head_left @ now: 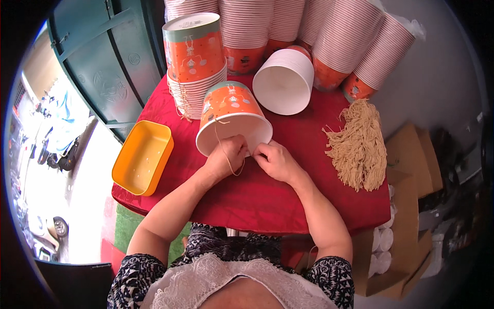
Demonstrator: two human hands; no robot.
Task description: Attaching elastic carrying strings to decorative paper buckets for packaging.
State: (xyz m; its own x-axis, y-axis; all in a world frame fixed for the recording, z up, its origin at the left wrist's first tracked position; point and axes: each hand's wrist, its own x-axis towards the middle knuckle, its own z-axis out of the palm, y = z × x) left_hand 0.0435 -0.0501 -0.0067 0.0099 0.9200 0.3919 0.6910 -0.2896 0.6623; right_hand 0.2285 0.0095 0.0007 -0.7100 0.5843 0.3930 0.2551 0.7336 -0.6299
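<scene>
- At the middle of a red table (pixel 177 180), one paper bucket (pixel 232 103) lies tipped, its white mouth toward the person, orange side up, green-banded base pointing away.
- Left hand (pixel 226 156): fingers bent well inward, tips just within the lower part of the mouth. Cannot tell what they grip; the tips are hidden.
- Right hand (pixel 279 161): thumb and forefinger drawn together, pinching at the bucket's lower right rim; other fingers curled under. Cannot tell whether string is caught in the pinch too.
- Thin tan string (pixel 237 175) runs from the bucket's upper left side, hanging in a loop by the left hand.
- Left of the bucket: yellow tub (pixel 168 149), apart from both hands.
- Right: heap of tan strings (pixel 360 147), well apart from the right hand.
- Beyond: loose white-mouthed bucket stack (pixel 283 85) on its side.
</scene>
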